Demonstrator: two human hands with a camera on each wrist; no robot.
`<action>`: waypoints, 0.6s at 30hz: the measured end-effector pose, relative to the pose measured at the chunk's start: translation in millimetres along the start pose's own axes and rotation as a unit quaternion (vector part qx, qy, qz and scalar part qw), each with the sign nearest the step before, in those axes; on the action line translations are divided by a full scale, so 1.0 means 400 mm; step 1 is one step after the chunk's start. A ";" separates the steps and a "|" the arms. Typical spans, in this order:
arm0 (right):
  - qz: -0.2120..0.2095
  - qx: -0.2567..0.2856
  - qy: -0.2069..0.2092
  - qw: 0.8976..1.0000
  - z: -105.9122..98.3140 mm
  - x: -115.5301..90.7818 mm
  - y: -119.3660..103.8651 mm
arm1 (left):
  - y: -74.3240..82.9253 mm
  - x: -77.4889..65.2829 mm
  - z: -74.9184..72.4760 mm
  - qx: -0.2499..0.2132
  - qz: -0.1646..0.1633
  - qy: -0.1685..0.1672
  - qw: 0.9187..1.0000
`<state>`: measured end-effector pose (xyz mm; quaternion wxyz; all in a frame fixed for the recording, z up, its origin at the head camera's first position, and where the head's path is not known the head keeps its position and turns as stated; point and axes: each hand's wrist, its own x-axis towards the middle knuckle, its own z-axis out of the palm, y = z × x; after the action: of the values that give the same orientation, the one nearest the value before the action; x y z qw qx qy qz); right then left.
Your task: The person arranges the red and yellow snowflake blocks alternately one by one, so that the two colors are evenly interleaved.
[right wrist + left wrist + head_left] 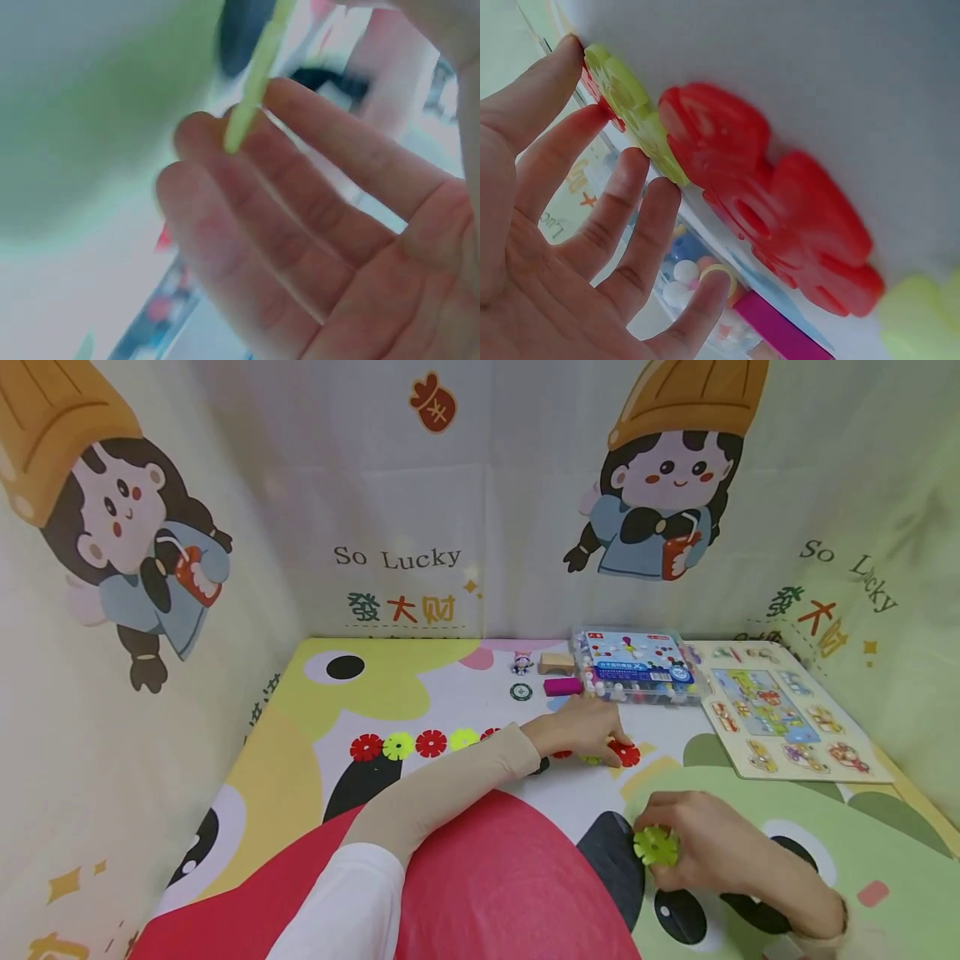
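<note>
A row of flower-shaped plastic discs, red and yellow-green by turns, runs across the mat. At its right end my left hand has thumb and index fingertips at opposite edges of a red disc; its other fingers are spread. The left wrist view shows a nearer red disc lying flat, with a yellow-green disc beside the pinched one. Lower right, my right hand pinches a yellow-green disc, seen edge-on in the right wrist view. My left forearm hides part of the row.
Behind the left hand lies a clear plastic box of beads. Beside it are a magenta block, a wooden arch block, a small figurine and a round chip. A wooden puzzle board lies at right.
</note>
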<state>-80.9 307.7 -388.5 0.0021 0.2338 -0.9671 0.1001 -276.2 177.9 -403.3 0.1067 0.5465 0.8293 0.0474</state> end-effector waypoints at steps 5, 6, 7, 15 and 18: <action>0.052 -0.024 0.076 0.995 -0.025 0.039 0.139 | 0.000 -0.001 0.001 0.001 0.003 0.007 1.000; 0.066 -0.026 0.074 0.995 -0.029 0.047 0.163 | 0.001 -0.001 0.002 0.001 0.003 0.008 1.000; 0.083 -0.030 0.069 0.994 -0.030 0.055 0.182 | 0.001 0.000 0.003 0.000 0.003 0.008 1.000; 0.107 -0.025 0.042 0.993 -0.012 0.101 0.235 | 0.001 0.005 0.005 -0.003 0.004 0.003 1.000; 0.093 -0.021 0.043 0.994 -0.009 0.105 0.236 | 0.000 0.004 0.003 -0.008 0.003 0.002 1.000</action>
<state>-161.3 371.8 -400.8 0.0391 0.1378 -0.9857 0.0890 -276.5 179.2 -404.8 0.1089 0.5477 0.8277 0.0554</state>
